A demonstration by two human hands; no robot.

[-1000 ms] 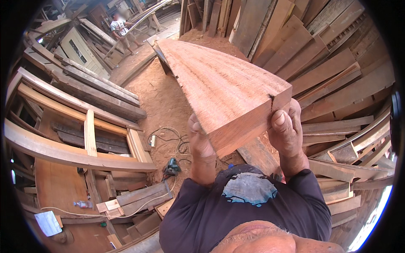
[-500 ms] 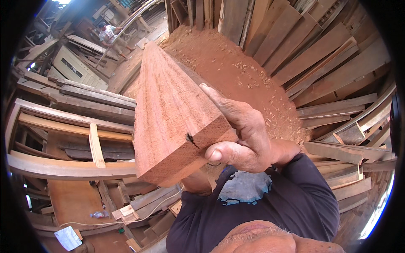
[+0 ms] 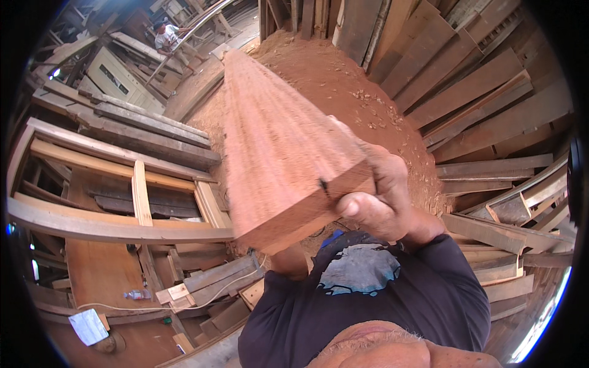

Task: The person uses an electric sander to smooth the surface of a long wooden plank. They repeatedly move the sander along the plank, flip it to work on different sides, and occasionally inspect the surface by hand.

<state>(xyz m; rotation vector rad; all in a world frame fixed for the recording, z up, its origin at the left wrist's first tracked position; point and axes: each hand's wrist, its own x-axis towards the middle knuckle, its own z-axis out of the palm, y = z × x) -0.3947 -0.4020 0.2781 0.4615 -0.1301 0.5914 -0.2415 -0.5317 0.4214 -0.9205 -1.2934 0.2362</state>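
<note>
A long, thick reddish wooden plank (image 3: 291,147) stretches away from me, its near end raised in front of my chest. A dark crack or knot marks the near end's top edge. My right hand (image 3: 386,196) grips the plank's right edge close to this end, thumb against the sawn end face and fingers along the side. My left forearm (image 3: 289,260) goes in under the plank. The plank hides my left hand, so its fingers do not show. The plank's far end narrows toward the back of the workshop.
Left of the plank lies a wooden frame (image 3: 116,226), with a plastic bottle (image 3: 137,294) and white paper (image 3: 89,327) below. Boards (image 3: 460,107) lean along the right side. Sawdust and chips cover the reddish ground (image 3: 319,80). A person (image 3: 169,40) stands at the far left.
The plank's near end has shifted right and slightly up, and my right hand has moved with it, still gripping. The surroundings have shifted a little in the view.
</note>
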